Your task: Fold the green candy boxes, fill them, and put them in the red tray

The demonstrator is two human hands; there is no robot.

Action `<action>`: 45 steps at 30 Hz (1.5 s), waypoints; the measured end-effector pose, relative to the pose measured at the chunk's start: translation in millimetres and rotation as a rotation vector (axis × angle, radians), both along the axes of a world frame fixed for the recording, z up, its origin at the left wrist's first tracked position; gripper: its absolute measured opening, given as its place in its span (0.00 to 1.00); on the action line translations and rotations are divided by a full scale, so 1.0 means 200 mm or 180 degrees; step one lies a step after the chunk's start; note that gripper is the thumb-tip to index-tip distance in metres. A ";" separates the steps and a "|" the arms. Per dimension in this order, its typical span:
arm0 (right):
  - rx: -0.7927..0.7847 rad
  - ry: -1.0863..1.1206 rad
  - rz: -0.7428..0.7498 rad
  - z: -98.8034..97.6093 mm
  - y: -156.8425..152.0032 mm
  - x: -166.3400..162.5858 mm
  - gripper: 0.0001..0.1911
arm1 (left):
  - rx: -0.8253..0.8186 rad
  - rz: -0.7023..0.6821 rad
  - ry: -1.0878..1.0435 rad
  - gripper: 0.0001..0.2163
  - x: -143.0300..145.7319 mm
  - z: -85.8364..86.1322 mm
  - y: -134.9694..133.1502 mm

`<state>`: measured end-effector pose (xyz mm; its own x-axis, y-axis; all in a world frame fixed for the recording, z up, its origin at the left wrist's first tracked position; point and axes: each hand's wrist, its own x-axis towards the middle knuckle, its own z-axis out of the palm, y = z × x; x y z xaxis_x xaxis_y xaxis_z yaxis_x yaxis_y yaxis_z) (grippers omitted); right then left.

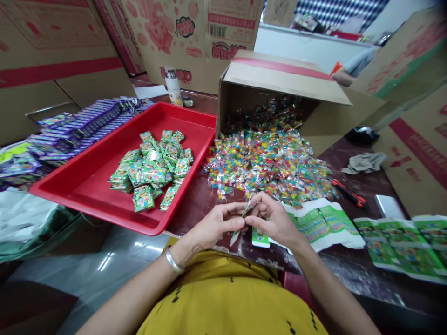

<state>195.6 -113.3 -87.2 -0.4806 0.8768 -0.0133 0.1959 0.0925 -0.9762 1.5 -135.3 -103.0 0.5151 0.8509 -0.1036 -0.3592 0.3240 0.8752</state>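
Observation:
Between both hands, in front of my body, is a thin green printed carton (235, 237), seen nearly edge-on. My left hand (223, 223) pinches it between thumb and fingers. My right hand (274, 218) has its thumb and curled fingers closed on the same carton; its far end is partly hidden. Below my right hand, another green carton (260, 238) lies on the dark table. Flat green cartons (323, 221) overlap in a row to the right. Ahead, a heap of small clear candy packets (265, 163) spills from a cardboard box (286, 77) on its side.
A red tray (84, 174) at left holds a pile of filled green boxes (150, 170). Purple packs (91, 123) are stacked beyond it. A flask (172, 87), a red-black cutter (349, 193), a cloth (365, 163) and more green cartons (401, 246) lie around. Another person's arm (349, 72) shows behind.

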 end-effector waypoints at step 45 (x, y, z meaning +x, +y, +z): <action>-0.0042 0.0542 -0.0528 -0.04 0.10 -0.14 0.12 | 0.1022 0.1383 0.1167 0.15 -0.03 -0.01 -0.07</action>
<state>166.9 -94.3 -95.0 -0.3264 0.9442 0.0437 0.0397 0.0599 -0.9974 -4.8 -150.2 -104.2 0.0970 0.9915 0.0869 -0.0582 -0.0815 0.9950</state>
